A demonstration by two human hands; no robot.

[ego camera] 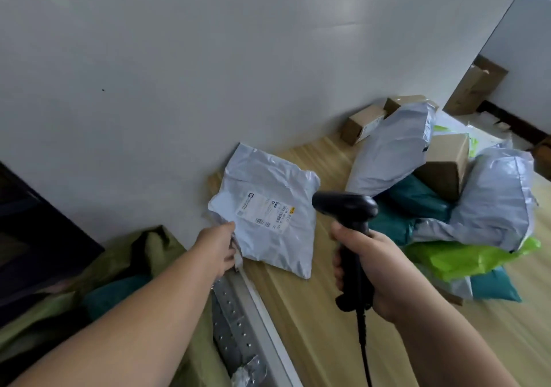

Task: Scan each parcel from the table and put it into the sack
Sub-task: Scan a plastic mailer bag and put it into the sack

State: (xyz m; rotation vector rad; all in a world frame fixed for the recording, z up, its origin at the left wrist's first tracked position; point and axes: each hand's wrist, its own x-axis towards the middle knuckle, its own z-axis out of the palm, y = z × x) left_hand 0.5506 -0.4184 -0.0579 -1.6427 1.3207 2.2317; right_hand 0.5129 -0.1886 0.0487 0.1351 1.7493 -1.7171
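A grey plastic mailer parcel (268,207) lies at the left end of the wooden table (298,312), its white shipping label facing up. My left hand (219,246) grips the parcel's near left corner. My right hand (369,267) holds a black barcode scanner (347,207) by its handle, with the scanner's head just right of the label and pointing left at it. Below the table's left edge hangs the olive-green sack (125,261); a teal parcel (116,294) shows inside it.
A heap of parcels (447,195) fills the table's right side: grey, teal and bright green mailers plus cardboard boxes. A white wall runs behind the table. A perforated metal table frame (235,327) separates table and sack. The scanner's cable (365,357) hangs down.
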